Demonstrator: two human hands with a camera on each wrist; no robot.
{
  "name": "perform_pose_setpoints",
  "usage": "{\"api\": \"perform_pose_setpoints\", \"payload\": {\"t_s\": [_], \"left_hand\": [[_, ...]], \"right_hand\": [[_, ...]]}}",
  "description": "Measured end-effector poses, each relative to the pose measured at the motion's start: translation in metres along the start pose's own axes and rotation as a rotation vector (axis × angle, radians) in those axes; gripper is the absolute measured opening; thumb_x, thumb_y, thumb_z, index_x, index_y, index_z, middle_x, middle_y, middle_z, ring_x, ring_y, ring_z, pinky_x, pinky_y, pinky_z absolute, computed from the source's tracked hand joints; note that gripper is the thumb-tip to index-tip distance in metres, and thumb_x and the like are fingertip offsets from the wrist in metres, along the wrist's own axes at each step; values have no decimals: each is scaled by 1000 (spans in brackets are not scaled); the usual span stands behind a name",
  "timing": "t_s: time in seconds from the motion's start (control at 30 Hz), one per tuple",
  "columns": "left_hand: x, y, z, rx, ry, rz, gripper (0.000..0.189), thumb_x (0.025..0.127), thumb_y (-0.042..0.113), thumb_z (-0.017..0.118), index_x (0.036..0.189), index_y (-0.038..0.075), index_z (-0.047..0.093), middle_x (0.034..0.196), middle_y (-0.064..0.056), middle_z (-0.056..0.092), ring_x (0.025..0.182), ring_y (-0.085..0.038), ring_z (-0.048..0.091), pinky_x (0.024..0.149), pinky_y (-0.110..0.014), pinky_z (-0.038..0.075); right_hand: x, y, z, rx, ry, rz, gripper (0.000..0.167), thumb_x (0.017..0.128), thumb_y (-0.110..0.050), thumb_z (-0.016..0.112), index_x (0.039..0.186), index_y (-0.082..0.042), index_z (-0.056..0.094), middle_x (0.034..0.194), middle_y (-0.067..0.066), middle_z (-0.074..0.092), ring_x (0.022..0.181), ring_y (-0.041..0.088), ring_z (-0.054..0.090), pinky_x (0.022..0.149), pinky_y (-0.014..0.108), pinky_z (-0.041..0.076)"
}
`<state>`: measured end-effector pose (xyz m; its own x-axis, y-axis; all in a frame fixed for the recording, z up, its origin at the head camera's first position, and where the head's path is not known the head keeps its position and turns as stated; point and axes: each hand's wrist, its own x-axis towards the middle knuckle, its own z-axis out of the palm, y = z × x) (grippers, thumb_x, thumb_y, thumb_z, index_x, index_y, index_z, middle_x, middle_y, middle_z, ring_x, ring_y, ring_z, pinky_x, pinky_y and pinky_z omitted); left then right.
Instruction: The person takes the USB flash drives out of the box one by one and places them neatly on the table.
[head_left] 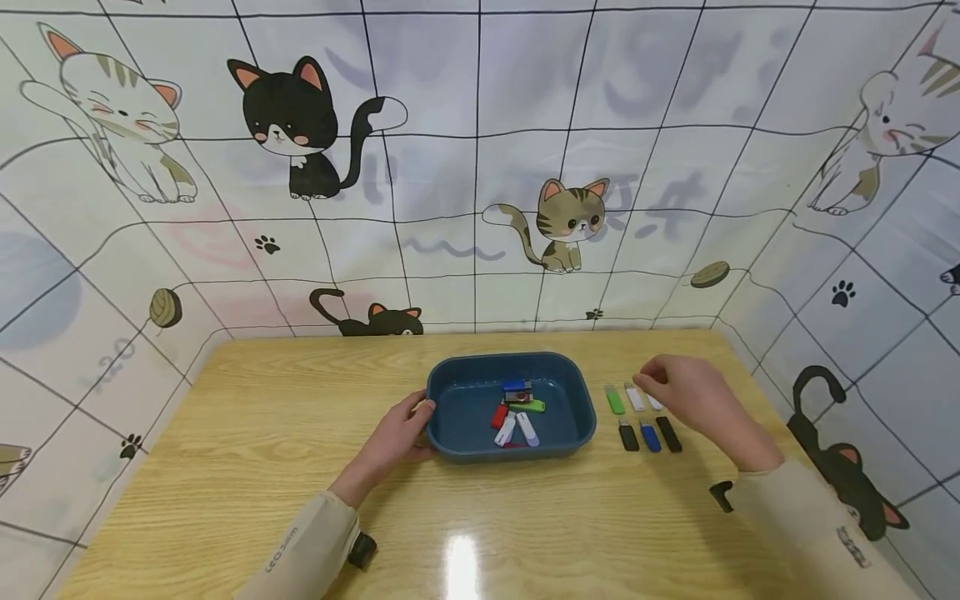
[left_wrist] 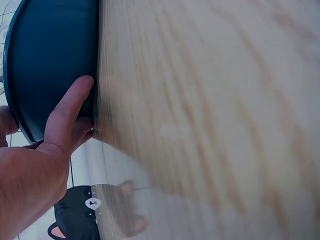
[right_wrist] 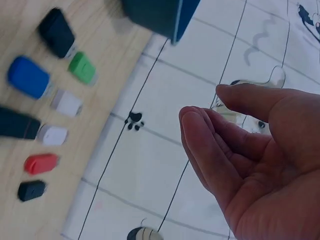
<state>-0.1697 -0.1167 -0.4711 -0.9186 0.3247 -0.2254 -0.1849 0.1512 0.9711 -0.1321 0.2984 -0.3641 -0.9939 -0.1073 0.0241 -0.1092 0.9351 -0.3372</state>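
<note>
Left hand: grips the blue tray's left rim.
Right hand: empty, fingers loosely curled, above the flash drives beside the tray.
Risk: a low pass could scatter those rows.

We see our left hand holding the dark blue tray by its rim, thumb pressed on the outer wall, wooden table alongside.
</note>
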Motion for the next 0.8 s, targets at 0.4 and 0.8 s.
{"api": "perform_pose_setpoints", "payload": {"t_s": [0.4,0.8], "left_hand": [[1,-1,1,1,10,-3,54,112,27,47,158,0,36,149,-34,46,132,-48,54,80,-49,63],[2,-1,1,12,21,3,54,112,26,46,158,1,37,150,-33,47,131,-46,55,79,-48,63]], "right_hand": [[29,-52,6,27,-38,-71,23,102,-21,67,108,0,73,93,6,74,79,20,67,73,43,58],[55,-82,36,-25,-146,-199,18,101,-17,69,104,-2,77,93,6,74,76,16,66,72,38,59]]}}
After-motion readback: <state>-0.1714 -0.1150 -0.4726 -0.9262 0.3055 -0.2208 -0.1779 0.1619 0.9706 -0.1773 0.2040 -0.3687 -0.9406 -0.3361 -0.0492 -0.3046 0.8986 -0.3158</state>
